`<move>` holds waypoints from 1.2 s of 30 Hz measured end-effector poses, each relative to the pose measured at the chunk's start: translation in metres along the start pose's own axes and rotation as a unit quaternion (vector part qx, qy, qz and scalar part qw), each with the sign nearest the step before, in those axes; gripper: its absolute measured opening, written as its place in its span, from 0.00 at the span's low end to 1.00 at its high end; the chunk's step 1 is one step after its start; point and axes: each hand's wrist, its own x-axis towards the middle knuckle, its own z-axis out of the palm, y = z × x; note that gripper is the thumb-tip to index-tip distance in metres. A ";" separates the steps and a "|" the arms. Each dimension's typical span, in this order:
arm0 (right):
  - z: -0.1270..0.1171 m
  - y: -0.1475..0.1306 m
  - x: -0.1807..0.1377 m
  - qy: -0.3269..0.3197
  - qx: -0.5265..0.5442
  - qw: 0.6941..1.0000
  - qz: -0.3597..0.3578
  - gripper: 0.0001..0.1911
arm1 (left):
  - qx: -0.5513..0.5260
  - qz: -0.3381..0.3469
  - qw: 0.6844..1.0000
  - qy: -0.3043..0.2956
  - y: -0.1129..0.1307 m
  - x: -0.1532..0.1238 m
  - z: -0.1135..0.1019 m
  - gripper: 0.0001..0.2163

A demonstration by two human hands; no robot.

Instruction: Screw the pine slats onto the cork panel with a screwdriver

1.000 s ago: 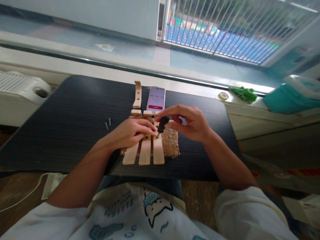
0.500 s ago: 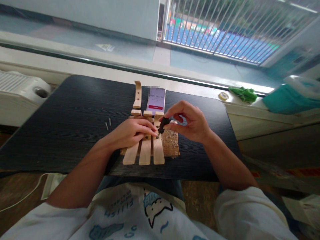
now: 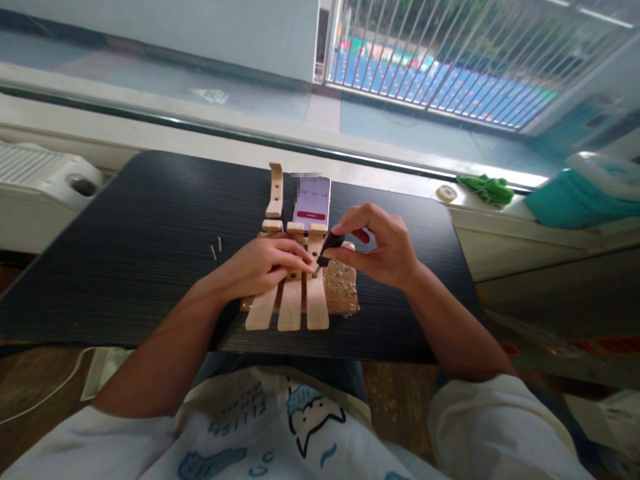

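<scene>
A small wooden assembly of three parallel slats [image 3: 290, 303] lies on the black table [image 3: 125, 253] in front of me. My left hand [image 3: 260, 265] presses down on the slats, fingers curled over them, fingertips by a screw. My right hand [image 3: 380, 247] pinches a short black-handled screwdriver [image 3: 327, 248], its tip set on the right slat beside my left fingertips. A speckled brown pad [image 3: 341, 288] lies under the slats on the right.
A phone [image 3: 313, 200] with a lit timer screen leans behind the assembly, beside a loose curved wooden piece [image 3: 275, 190]. Two loose screws [image 3: 215, 249] lie to the left. A white heater [image 3: 40, 187] stands at far left, and a green cloth [image 3: 487, 188] and teal bag [image 3: 575, 197] sit on the sill.
My right-hand fingers have shifted round the screwdriver handle, turning it in place. My left hand and the slats have stayed still.
</scene>
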 end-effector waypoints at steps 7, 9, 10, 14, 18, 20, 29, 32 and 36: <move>0.001 -0.003 0.000 0.016 -0.040 0.999 -0.028 0.10 | -0.005 0.009 1.000 0.005 0.000 -0.001 0.000 0.17; 0.001 -0.005 0.001 0.017 -0.058 0.998 -0.032 0.09 | -0.009 0.007 1.000 0.001 0.000 0.000 0.000 0.17; 0.001 -0.005 0.001 0.018 -0.067 0.997 -0.033 0.09 | -0.010 0.006 1.000 -0.001 0.000 0.000 0.000 0.17; 0.002 -0.005 0.001 0.023 -0.084 0.995 -0.038 0.09 | -0.009 0.003 1.000 -0.003 0.000 0.001 0.000 0.18; 0.003 -0.005 0.001 0.029 -0.090 0.995 -0.042 0.08 | -0.006 0.014 1.000 0.003 -0.001 0.000 0.000 0.18; 0.003 -0.005 0.001 0.031 -0.093 0.994 -0.047 0.08 | -0.006 0.019 1.000 0.006 -0.001 0.000 0.000 0.17; 0.006 -0.005 0.000 0.049 -0.137 0.987 -0.071 0.08 | -0.004 0.016 1.000 0.009 -0.003 -0.001 0.001 0.17; 0.006 -0.006 0.000 0.049 -0.149 0.985 -0.072 0.08 | -0.004 0.018 1.000 0.009 -0.003 -0.001 0.001 0.17; 0.007 -0.008 0.000 0.052 -0.141 0.987 -0.060 0.08 | -0.003 0.019 1.000 0.011 -0.004 -0.001 0.002 0.17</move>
